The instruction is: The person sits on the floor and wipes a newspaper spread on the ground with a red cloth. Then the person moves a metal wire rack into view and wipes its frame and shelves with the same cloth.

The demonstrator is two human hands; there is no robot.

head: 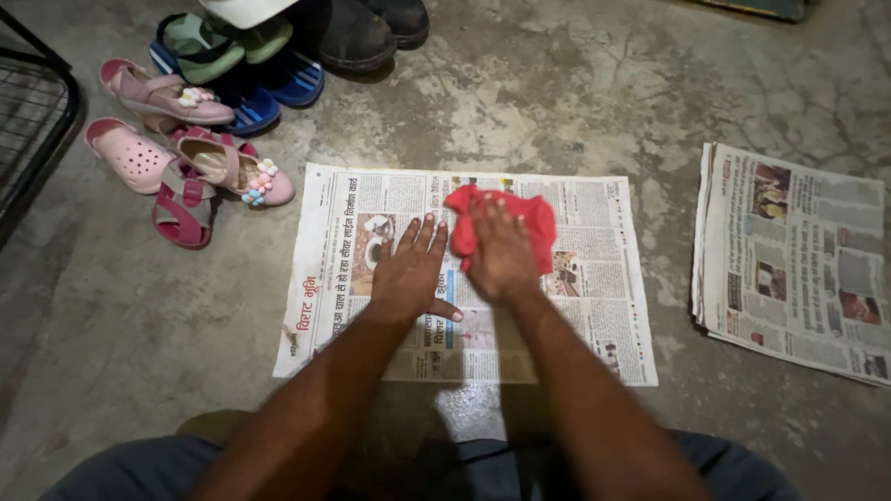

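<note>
A sheet of newspaper [594,278] lies spread flat on the concrete floor in front of me. My left hand [413,274] rests palm down on it, fingers spread, holding nothing. My right hand [499,250] presses down on a crumpled red cloth [538,218] near the sheet's upper middle. The cloth shows around and beyond the fingers; I cannot tell how tightly the hand grips it.
A stack of folded newspapers [794,260] lies to the right. Several pink sandals [186,158] and blue and green slippers [251,74] sit at the upper left, dark shoes [357,32] behind them. A black wire rack [28,111] stands at the left edge.
</note>
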